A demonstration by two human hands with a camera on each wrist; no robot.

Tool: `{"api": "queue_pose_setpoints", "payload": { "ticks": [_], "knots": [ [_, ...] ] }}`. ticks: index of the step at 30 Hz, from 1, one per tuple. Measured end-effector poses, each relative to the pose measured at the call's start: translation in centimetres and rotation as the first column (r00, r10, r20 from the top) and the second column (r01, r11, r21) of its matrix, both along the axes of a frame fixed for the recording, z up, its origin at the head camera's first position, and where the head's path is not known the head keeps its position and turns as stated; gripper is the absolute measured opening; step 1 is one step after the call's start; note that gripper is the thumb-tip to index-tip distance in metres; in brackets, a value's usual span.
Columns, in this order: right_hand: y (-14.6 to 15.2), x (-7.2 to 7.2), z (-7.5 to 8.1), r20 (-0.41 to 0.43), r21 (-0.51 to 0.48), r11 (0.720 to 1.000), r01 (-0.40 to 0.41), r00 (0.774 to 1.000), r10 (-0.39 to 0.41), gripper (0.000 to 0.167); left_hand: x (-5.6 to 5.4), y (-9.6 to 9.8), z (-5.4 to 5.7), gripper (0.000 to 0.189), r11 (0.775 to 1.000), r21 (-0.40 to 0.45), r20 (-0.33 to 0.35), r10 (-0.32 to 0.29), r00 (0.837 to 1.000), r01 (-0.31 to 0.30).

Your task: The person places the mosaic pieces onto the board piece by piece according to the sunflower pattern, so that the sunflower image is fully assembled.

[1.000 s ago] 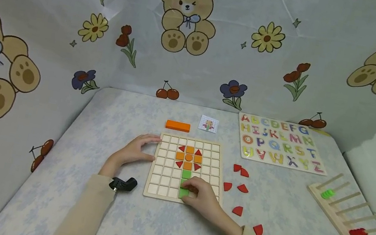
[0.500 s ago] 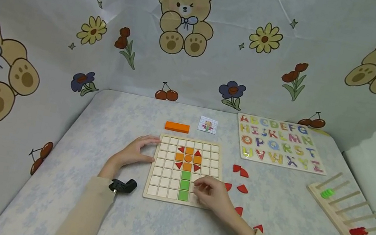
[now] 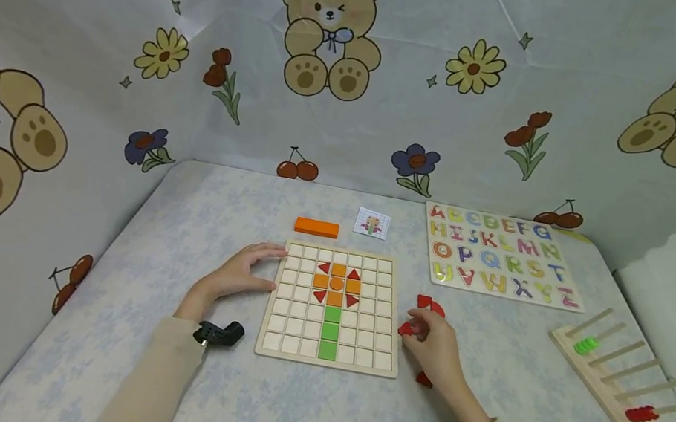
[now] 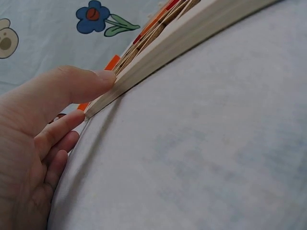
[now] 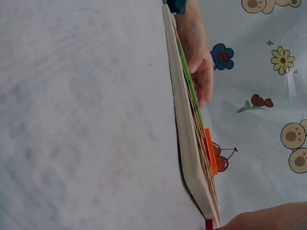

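A wooden grid board (image 3: 285, 344) lies mid-table, with orange squares, an orange disc (image 3: 336, 284), red triangles and a column of green squares (image 3: 330, 331) set in it. My left hand (image 3: 236, 272) rests at the board's left edge, its thumb and fingers spread; the left wrist view shows the thumb (image 4: 81, 86) touching the rim. Right of the board, my right hand (image 3: 438, 347) pinches a red quarter-circle piece (image 3: 405, 328) between thumb and fingertips. More red pieces (image 3: 424, 302) lie around that hand, and some are hidden beneath it.
Behind the board sit an orange bar (image 3: 317, 228) and a small pattern card (image 3: 372, 223). An alphabet board (image 3: 506, 257) lies at the back right. A wooden peg rack (image 3: 602, 386) with green and red beads stands at the right. A printed cloth hangs behind the table.
My right hand has moved right from the green squares, off the board, to the red pieces, and now pinches one. The left hand stays at the board's edge.
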State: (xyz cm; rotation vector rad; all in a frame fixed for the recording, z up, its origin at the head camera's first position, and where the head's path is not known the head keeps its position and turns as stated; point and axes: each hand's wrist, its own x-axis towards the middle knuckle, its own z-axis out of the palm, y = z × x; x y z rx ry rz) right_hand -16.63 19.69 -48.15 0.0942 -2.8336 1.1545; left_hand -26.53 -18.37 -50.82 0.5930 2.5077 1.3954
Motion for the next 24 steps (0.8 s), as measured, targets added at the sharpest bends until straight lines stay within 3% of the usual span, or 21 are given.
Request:
{"api": "queue_pose_setpoints", "payload": {
  "ticks": [13,24],
  "knots": [
    [0.6,-0.3,-1.0,-0.056,-0.037,0.994,-0.101,0.993,0.099,0.036,-0.1,0.1,-0.1,0.065,1.000,-0.005,-0.010,0.006,1.000,-0.006],
    [0.6,-0.4,-1.3,-0.064,-0.062,0.992,-0.110,0.992,0.106,0.034,-0.4,0.0,-0.4,0.066,1.000,-0.008,-0.007,0.013,1.000,-0.013]
  ]
}}
